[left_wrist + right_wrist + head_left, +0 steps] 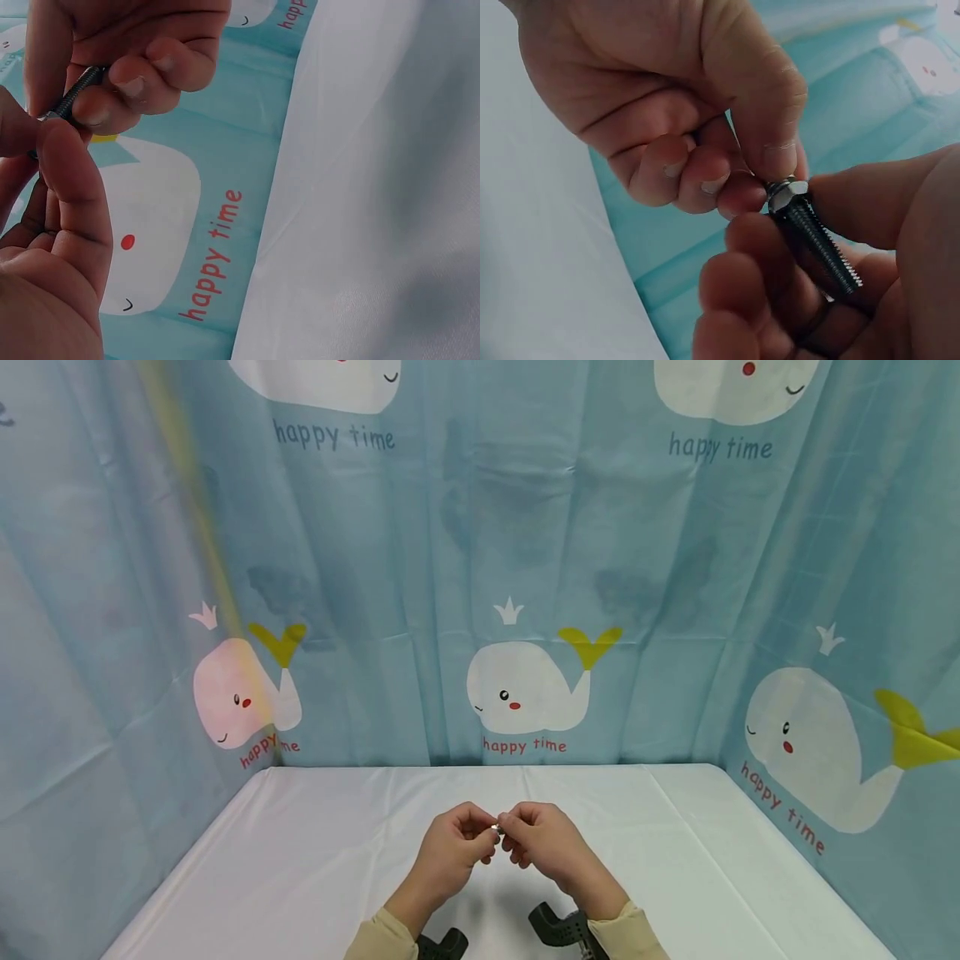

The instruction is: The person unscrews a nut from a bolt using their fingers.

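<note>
Both hands meet in front of the body, above the white table, around a small metal bolt [821,251]. In the right wrist view its threaded shank runs down into the curl of my right hand [900,225]. A shiny hex part [788,196] sits near its upper end, where the right thumb and forefinger pinch it. The left hand [652,97] pinches the tip just above the hex part, and its fingertips hide that end. In the head view the left hand [448,852] and right hand [546,842] nearly touch at the fingertips.
A white cloth covers the table [337,827]. Behind it and on both sides hangs a blue curtain [420,693] printed with whales. Black wrist mounts [553,925] show below the hands, by the beige sleeves [628,933].
</note>
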Action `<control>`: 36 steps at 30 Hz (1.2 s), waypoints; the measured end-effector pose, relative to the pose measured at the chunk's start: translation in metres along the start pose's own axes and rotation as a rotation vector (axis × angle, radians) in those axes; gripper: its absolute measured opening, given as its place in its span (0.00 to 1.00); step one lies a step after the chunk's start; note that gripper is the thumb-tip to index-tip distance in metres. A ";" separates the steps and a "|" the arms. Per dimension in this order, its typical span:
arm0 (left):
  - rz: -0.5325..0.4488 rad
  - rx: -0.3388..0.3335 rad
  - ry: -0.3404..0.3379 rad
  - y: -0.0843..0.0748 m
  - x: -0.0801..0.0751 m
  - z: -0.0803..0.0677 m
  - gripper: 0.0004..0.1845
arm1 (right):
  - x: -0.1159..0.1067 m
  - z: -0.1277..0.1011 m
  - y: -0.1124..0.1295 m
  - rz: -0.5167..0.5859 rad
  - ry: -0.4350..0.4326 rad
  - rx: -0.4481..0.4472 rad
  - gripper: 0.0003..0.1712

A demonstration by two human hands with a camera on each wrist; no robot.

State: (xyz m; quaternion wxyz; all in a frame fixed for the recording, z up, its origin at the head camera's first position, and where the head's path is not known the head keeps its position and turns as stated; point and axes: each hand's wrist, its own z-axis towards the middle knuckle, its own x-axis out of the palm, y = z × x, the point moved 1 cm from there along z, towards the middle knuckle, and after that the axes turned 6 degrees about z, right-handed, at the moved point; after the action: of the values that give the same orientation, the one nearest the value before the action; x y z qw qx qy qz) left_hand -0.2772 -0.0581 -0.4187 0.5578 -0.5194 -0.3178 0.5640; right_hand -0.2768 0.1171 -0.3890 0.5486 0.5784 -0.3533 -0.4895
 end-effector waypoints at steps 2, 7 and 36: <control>0.004 0.007 0.001 0.000 0.000 0.000 0.03 | 0.000 0.000 0.001 -0.002 -0.005 -0.018 0.10; 0.011 0.015 -0.006 0.000 0.001 0.000 0.03 | 0.000 -0.001 0.003 0.022 -0.021 -0.031 0.11; 0.010 0.002 -0.014 -0.008 -0.002 -0.001 0.03 | 0.000 0.001 0.003 0.021 0.002 -0.038 0.08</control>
State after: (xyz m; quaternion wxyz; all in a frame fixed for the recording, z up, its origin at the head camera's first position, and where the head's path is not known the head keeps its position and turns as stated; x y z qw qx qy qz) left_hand -0.2745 -0.0587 -0.4113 0.5532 -0.5165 -0.3188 0.5706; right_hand -0.2774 0.1162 -0.3860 0.5650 0.5646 -0.3496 -0.4897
